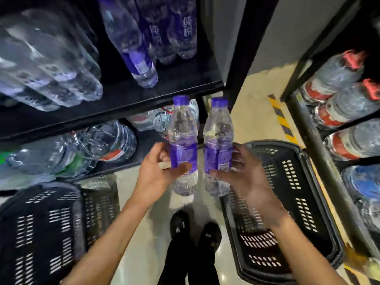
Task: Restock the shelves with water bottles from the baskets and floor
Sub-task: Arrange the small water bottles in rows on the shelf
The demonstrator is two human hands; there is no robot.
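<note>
The left hand grips one purple-labelled water bottle upright; the right hand grips another just beside it; both are held below the black shelf, between two black baskets.

Forearms are seen bare, as are left hand & right hand. Black trousers are worn w/ black shoes, each marked w/ a small pale logo.

water bottle labels, print too blurred
</note>
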